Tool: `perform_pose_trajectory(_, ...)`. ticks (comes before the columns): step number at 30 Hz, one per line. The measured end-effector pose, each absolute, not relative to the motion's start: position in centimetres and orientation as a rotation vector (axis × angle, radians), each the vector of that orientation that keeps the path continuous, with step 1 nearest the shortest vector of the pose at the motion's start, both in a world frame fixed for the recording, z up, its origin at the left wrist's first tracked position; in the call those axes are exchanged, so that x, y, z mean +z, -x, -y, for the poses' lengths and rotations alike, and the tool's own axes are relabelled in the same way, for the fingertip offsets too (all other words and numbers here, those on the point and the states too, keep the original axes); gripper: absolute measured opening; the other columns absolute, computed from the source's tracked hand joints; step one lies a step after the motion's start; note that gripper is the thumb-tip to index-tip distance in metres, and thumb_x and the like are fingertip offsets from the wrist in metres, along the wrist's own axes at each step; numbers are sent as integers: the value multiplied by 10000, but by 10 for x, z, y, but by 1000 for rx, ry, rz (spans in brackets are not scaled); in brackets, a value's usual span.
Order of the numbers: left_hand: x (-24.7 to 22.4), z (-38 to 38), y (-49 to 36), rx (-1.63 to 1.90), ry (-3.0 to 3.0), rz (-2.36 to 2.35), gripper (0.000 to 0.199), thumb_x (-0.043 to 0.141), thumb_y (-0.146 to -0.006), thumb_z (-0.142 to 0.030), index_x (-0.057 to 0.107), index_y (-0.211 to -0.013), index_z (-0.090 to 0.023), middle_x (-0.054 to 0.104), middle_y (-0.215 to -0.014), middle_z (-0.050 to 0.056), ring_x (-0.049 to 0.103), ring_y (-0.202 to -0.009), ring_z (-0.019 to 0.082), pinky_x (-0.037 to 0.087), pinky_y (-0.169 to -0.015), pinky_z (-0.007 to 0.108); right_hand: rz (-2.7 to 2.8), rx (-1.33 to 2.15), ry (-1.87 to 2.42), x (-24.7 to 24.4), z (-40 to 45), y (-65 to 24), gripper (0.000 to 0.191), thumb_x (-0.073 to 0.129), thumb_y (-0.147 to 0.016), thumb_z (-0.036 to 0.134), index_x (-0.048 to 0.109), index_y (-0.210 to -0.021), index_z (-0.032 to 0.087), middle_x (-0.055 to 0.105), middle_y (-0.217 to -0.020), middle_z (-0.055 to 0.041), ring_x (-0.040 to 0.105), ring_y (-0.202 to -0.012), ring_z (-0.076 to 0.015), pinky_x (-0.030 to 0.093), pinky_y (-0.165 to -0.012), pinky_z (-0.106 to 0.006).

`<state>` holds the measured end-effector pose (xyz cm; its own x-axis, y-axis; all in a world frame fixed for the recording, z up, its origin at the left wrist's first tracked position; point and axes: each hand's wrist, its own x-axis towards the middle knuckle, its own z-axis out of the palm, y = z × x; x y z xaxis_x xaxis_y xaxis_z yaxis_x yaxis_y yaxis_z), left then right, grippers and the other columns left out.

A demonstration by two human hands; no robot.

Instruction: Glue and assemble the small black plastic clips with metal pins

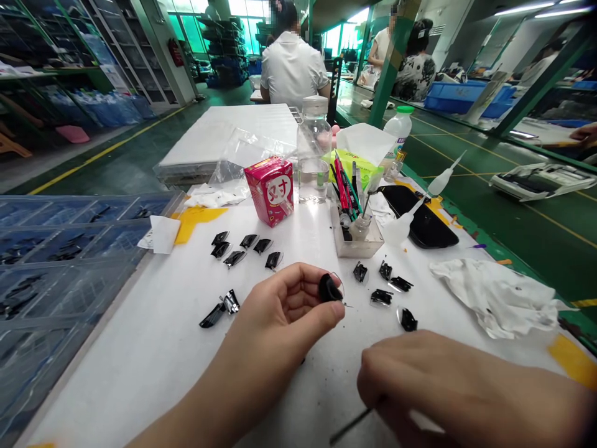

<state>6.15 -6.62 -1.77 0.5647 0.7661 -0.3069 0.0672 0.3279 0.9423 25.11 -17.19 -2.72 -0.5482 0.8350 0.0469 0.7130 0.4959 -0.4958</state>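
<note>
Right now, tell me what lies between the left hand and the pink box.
In the head view, small glossy black pieces lie on the white table between the left hand and the pink box.

Left hand (282,308): my palm turned upward, fingers curled inward, thumb reaching across to meet my fingertips, pinching.
Left forearm (205,392): rising from the near edge, angled rightward and farther out.
Right hand (443,379): at near right, back of my hand upward, fingers curled down and closed.
Right wrist (557,407): running off the right edge, low in my view.
</note>
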Motion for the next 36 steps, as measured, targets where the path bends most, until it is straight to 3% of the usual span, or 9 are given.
perform_pose_trajectory(3, -17, 68, -62, 523, -1169, -875, 217, 830, -740, -132, 686, -887, -199, 703, -829, -49, 639, -794, 114, 507, -737, 194, 2248, 524, 1377, -25, 172, -255, 340, 445, -923, 32, 520, -1148, 276, 704, -942, 39, 686, -780, -103, 523, -680, -171)
perform_pose_trajectory(5, -17, 68, -63, 487, -1189, -866, 208, 830, -741, -144, 692, -886, -198, 703, -833, -47, 632, -790, 117, 503, -732, 198, 2177, 417, 1350, -24, 167, -253, 346, 406, -935, 31, 506, -1164, 270, 705, -947, 38, 695, -782, -93, 527, -713, -166)
perform_pose_trajectory(9, -17, 71, -64, 396, -1226, -821, 121, 798, -788, -188, 721, -881, -192, 674, -767, -55, 593, -727, 98, 470, -677, 181, 2167, 209, 1323, -23, 159, -249, 235, 400, -970, 59, 556, -1037, 221, 656, -760, 41, 628, -584, -88, 464, -535, -193)
perform_pose_trajectory(11, -16, 74, -64, 367, -1273, -807, 72, 757, -830, -227, 736, -891, -195, 679, -772, -44, 595, -737, 109, 476, -689, 193, 2201, 89, 1323, -25, 159, -251, 216, 402, -996, 90, 585, -1035, 198, 676, -746, 18, 638, -576, -112, 438, -495, -239)
perform_pose_trajectory(17, -16, 80, -65, 440, -1647, -786, 95, 662, -848, -168, 750, -817, -186, 646, -685, -44, 578, -652, 103, 459, -616, 183, 2197, -243, 1335, -29, 163, -257, 256, 425, -1048, 147, 673, -1107, 164, 660, -670, 16, 579, -537, -117, 418, -541, -259)
perform_pose_trajectory(22, -18, 81, -64, 447, -1753, -767, 107, 666, -834, -165, 768, -862, -178, 697, -703, -29, 617, -649, 111, 481, -618, 176, 2168, -226, 1364, -31, 160, -254, 191, 459, -1021, 125, 643, -986, 159, 673, -797, -47, 587, -636, -129, 404, -571, -262)
perform_pose_trajectory(28, -18, 82, -64, 420, -1759, -771, 102, 677, -846, -199, 778, -845, -184, 668, -668, -31, 607, -627, 116, 476, -615, 192, 2188, -242, 1364, -32, 163, -256, 153, 487, -1025, 132, 637, -1025, 165, 635, -797, -24, 575, -649, -127, 407, -606, -263)
perform_pose_trajectory(36, -19, 82, -65, 397, -1766, -752, 116, 659, -841, -181, 747, -764, -181, 621, -639, -39, 570, -605, 111, 438, -591, 199, 2200, -251, 1377, -36, 163, -254, 174, 458, -1043, 160, 621, -983, 174, 617, -749, -20, 540, -605, -141, 363, -538, -279)
